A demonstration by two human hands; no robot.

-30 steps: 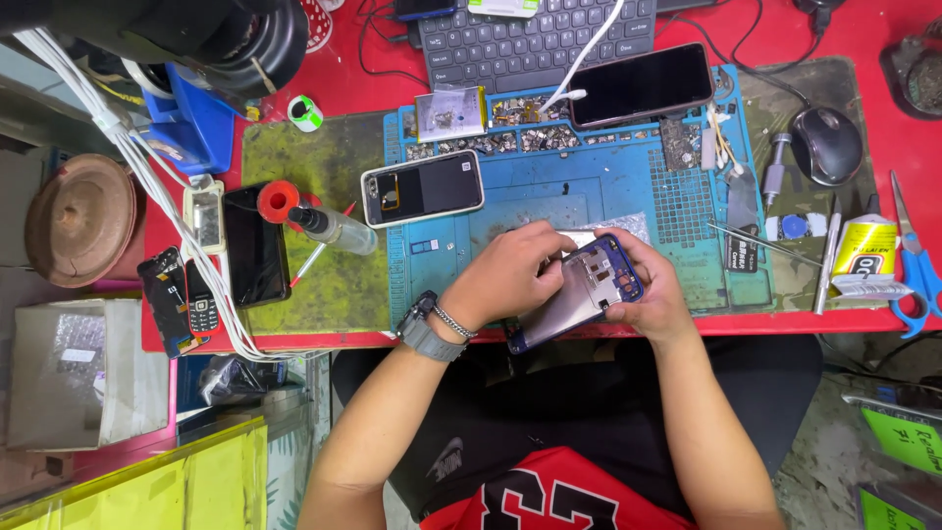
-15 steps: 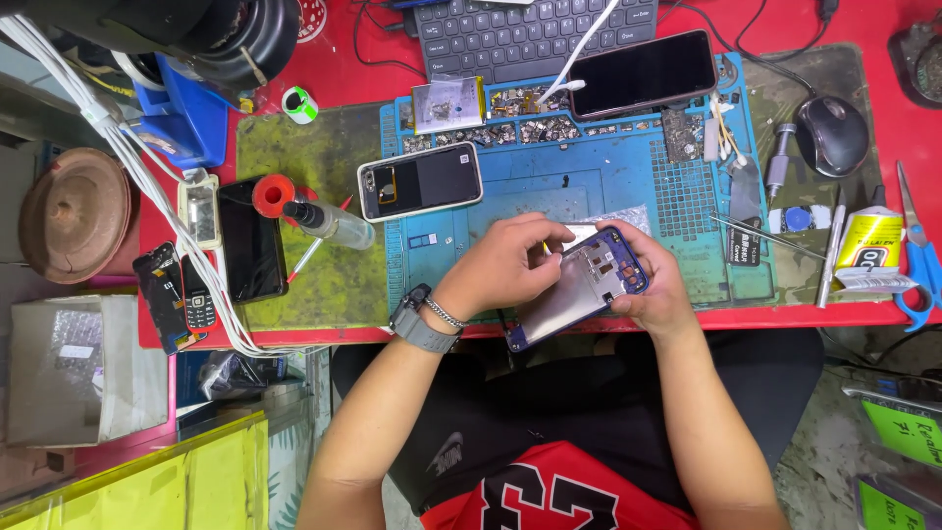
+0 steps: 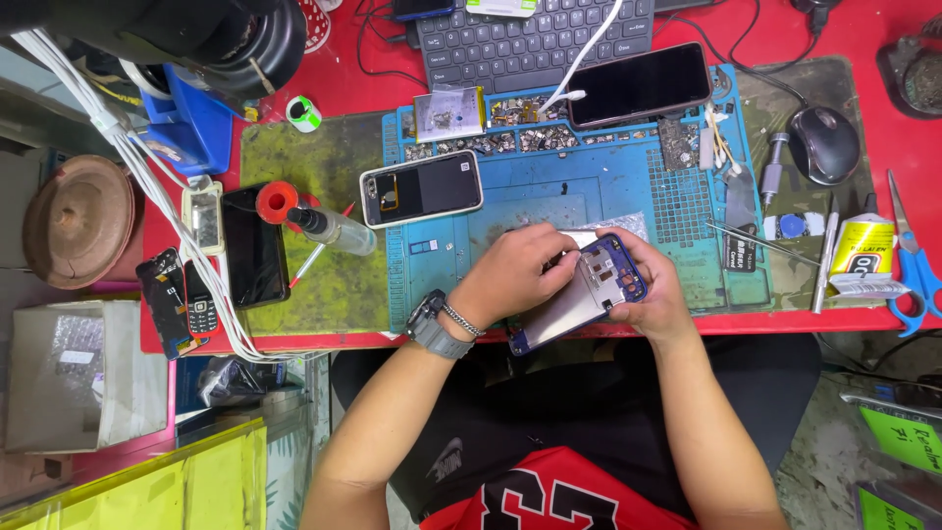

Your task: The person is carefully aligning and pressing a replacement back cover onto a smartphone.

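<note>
While right hand (image 3: 655, 294) cradles opened phone (image 3: 579, 299), left fingers (image 3: 549, 257) curled, touching it.

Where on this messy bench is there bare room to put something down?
The green mat is bare between the tape roll and the white-cased phone. The blue mat is open right of the right hand. Its top edge and the tools beside the mouse are crowded.

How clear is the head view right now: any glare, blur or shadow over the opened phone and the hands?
Head view: even, bright light, with sharp focus on the opened phone; its silvery plate shines a little without washing out. The left hand covers part of the phone and the right hand grips its far end. A dark, blurred object fills the top-left corner, very close to the camera.
</note>
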